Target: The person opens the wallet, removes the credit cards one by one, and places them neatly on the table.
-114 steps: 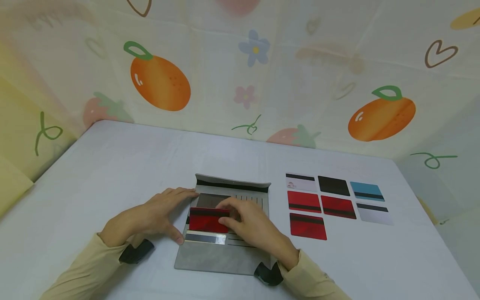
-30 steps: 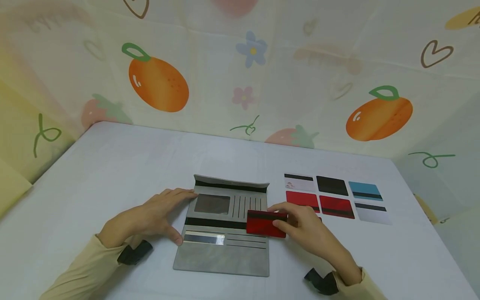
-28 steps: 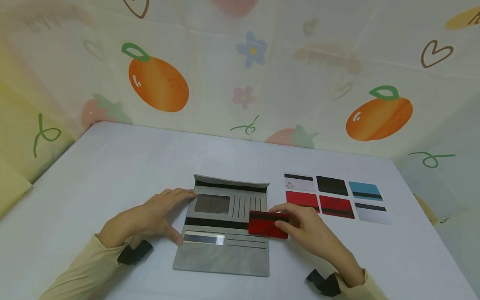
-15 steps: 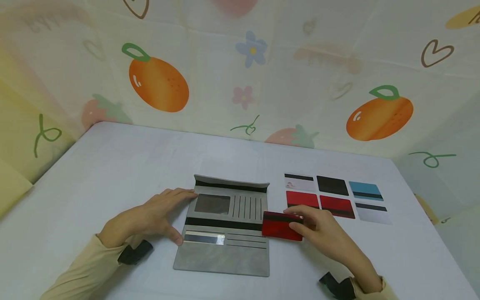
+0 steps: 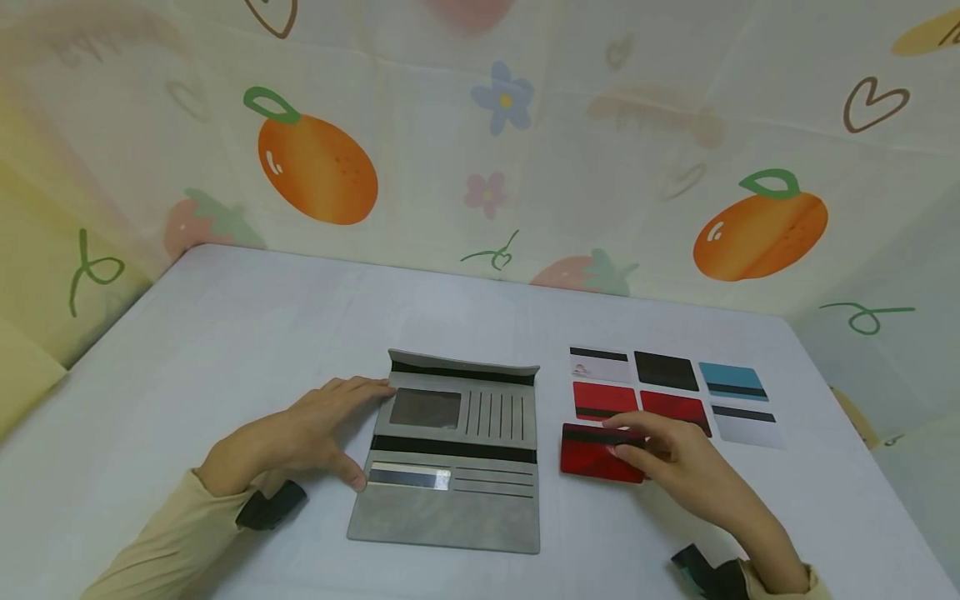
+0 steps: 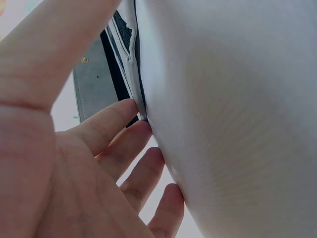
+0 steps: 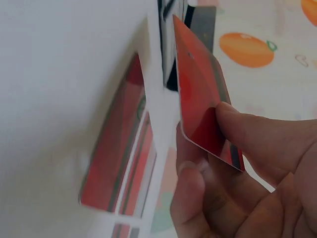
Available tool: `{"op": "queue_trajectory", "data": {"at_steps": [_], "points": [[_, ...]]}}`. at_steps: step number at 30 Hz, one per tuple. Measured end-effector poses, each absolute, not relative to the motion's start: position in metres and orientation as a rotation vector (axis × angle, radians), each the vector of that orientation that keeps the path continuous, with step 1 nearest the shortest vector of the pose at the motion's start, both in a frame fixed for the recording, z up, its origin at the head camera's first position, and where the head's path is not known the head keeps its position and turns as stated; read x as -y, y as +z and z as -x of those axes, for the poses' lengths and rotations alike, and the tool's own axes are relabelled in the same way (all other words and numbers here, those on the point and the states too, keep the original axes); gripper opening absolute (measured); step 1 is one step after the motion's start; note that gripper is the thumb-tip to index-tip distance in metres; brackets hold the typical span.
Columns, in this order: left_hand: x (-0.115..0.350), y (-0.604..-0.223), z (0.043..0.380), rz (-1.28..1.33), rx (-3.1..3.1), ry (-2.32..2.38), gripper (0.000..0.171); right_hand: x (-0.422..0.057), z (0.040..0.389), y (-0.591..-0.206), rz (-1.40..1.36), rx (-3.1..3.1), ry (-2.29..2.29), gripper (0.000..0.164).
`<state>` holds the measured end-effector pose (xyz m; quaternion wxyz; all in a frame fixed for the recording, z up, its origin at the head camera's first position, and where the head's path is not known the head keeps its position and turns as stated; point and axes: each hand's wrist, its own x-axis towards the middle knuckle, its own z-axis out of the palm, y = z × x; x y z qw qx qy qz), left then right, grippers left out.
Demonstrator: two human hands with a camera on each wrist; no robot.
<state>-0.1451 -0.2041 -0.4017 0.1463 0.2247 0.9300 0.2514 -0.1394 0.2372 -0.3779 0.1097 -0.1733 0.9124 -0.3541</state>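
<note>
The right hand (image 5: pixel 678 462) pinches a red card (image 5: pixel 588 462) with a dark stripe between thumb and fingers, right of the wallet. In the right wrist view the held card (image 7: pixel 195 84) is tilted above another red card (image 7: pixel 114 153) lying on the table; the head view hides that lower card behind it. A grey wallet (image 5: pixel 442 523) lies unfolded, with a clear window, several slots and a silvery striped card (image 5: pixel 408 476) in its lower left slot. The left hand (image 5: pixel 303 437) rests at the wallet's left edge, fingers spread and thumb apart, fingertips touching the edge.
Beyond the right hand, cards lie in rows: a white one (image 5: pixel 598 365), a black one (image 5: pixel 666 371), a blue one (image 5: pixel 733 379), two red ones, the left (image 5: pixel 603 398) more visible, and a silvery one (image 5: pixel 746 427). A patterned cloth (image 5: pixel 427 167) hangs behind the white table (image 5: pixel 262 308).
The right hand has carried the red card rightward from over the wallet to just in front of the card rows, covering the nearest red card there. The left hand has stayed put.
</note>
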Motion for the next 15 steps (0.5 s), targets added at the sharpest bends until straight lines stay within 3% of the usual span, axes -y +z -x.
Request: {"op": "queue_trajectory", "data": {"at_steps": [15], "points": [[0.203,-0.401,0.145,-0.640,-2.679,0.714,0.111,-0.273,0.151,-0.378,0.547,-2.722,-0.964,0.031]]}}
